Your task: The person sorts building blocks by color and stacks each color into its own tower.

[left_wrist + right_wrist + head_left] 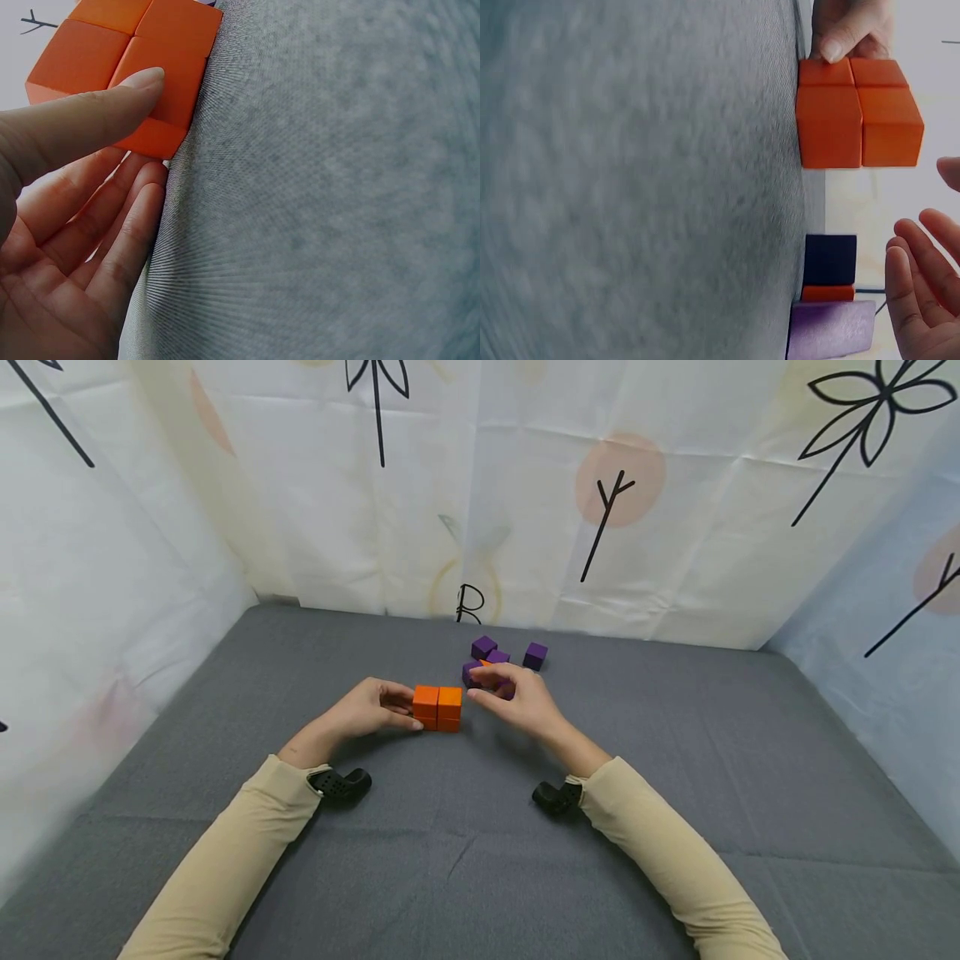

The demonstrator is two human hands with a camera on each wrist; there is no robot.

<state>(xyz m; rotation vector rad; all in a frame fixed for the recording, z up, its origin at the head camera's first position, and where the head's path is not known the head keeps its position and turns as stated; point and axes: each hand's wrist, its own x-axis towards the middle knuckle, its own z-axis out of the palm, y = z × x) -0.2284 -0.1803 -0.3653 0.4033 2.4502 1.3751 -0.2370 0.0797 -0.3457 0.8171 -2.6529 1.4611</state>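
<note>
The left hand (360, 706) rested its thumb against the front of an orange block stack (437, 703), fingers loose by its left end; its grip looked like a light touch, not a clench. The stack stood on the grey tabletop (420, 877), two blocks wide and two high. Its blocks seemed stiff, light and sturdy (perhaps a little slippery, being so smooth); with no fastening showing, they were best held low, on opposite side faces. Further right, purple cubes (483, 647) clustered behind the stack, an orange piece (828, 293) among them. The right hand (525, 697) hovered there, its grip parted and empty. A lone cube (536, 657) lay rightmost.
</note>
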